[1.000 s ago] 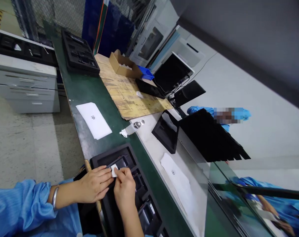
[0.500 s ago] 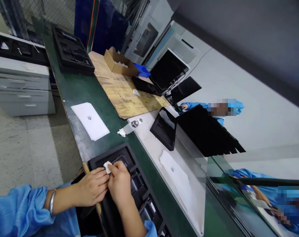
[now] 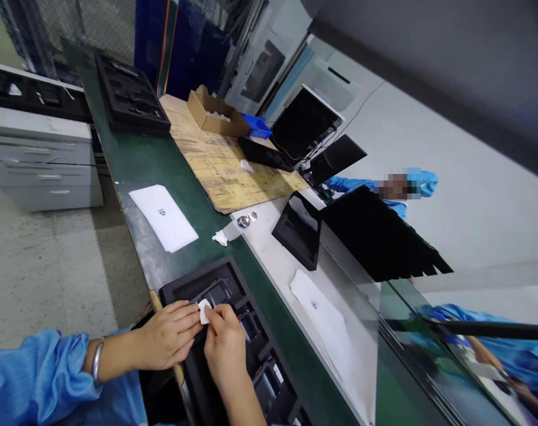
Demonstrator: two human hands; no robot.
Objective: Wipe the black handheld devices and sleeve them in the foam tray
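Note:
My left hand (image 3: pixel 168 336) and my right hand (image 3: pixel 225 343) meet over a black compartment tray (image 3: pixel 180 288) at the near edge of the green bench. Both pinch a small white piece (image 3: pixel 203 310), perhaps a sticker or wipe, held between their fingertips. Just beyond the piece a black part (image 3: pixel 215 291) lies in one of the tray's pockets. More black parts fill the pockets nearer to me (image 3: pixel 265 378). I wear a blue sleeve and a metal bangle (image 3: pixel 95 361) on the left wrist.
A white sheet (image 3: pixel 163 216) and a crumpled scrap (image 3: pixel 219 238) lie on the green bench (image 3: pixel 139 160). Farther off are another black tray (image 3: pixel 131 97), a cardboard mat (image 3: pixel 224 165), a cardboard box (image 3: pixel 215 115) and monitors (image 3: pixel 304 124). A person in blue (image 3: pixel 402 186) works behind black foam (image 3: pixel 379 239).
The white piece and both hands shifted left over the tray half a second ago, then came back right to where they were before.

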